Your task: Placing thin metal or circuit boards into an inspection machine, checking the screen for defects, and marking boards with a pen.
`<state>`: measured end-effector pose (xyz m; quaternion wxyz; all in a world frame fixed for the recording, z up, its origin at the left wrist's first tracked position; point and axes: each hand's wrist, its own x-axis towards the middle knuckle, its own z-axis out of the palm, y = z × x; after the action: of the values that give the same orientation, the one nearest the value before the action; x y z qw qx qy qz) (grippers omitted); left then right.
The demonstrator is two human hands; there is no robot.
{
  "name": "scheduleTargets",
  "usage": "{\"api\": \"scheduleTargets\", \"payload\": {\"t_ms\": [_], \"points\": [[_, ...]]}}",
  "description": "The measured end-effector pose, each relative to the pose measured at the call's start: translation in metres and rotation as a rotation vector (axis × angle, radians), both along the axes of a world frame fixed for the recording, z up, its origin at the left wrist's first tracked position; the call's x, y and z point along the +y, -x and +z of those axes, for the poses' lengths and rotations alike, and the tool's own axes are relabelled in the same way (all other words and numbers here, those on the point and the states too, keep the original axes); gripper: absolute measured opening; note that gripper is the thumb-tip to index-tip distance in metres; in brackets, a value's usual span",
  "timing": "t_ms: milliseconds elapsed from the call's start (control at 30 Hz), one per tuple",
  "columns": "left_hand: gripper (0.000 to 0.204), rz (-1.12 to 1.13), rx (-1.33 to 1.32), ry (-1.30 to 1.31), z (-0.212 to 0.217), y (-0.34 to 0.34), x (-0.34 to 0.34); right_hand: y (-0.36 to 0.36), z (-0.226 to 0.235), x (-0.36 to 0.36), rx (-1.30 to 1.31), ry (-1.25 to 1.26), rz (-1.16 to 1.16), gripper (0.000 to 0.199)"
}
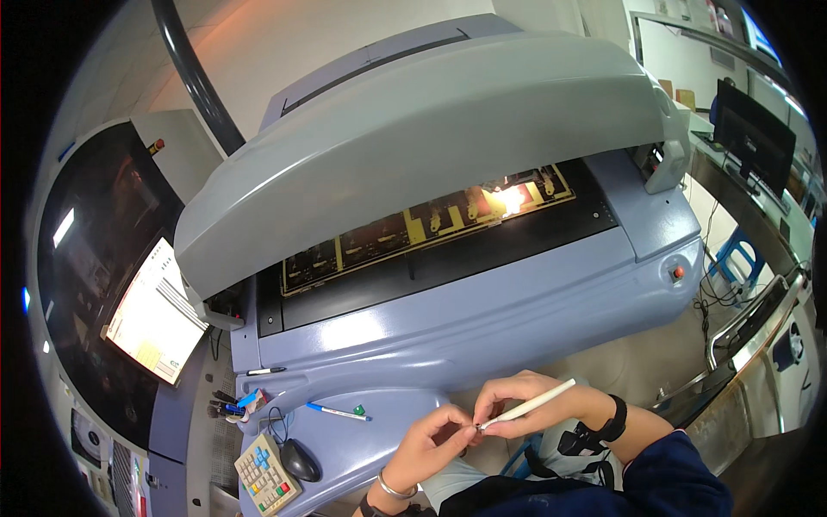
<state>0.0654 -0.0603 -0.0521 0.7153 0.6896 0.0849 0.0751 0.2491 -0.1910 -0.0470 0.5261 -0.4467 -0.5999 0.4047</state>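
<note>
In front of my body both hands meet at the fingertips. My right hand (pixel 520 398) is closed round a slim white pen-shaped tool (pixel 538 401), whose tip points down-left toward my left fingers; its exact kind does not show. My left hand (pixel 431 441) is pinched, thumb against index finger, on a tiny dark thing at the tool's tip that is too small to name. A metal bangle circles my left wrist and a black band my right one.
A large blue-grey machine (pixel 482 297) with a raised-looking grey hood (pixel 413 129) stands ahead, yellow-framed panels (pixel 370 246) lit inside. On its front ledge lie a keypad (pixel 267 476), a black mouse (pixel 299 461) and a blue-and-white pen (pixel 338 412). A lit screen (pixel 159 310) stands left.
</note>
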Motion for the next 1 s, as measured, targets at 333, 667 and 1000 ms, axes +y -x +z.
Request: {"api": "scheduleTargets", "payload": {"t_ms": [333, 667, 1000], "points": [[0.008, 0.243, -0.096, -0.188, 0.011, -0.051, 0.004, -0.075, 0.013, -0.012, 0.077, -0.068, -0.385, 0.011], [0.009, 0.296, -0.145, -0.209, 0.018, -0.098, 0.003, -0.084, 0.01, -0.01, 0.135, -0.115, -0.457, 0.015], [0.008, 0.358, -0.321, -0.84, 0.015, -0.086, -0.004, -0.047, 0.01, 0.004, -0.537, -0.323, -0.557, 0.018]]}}
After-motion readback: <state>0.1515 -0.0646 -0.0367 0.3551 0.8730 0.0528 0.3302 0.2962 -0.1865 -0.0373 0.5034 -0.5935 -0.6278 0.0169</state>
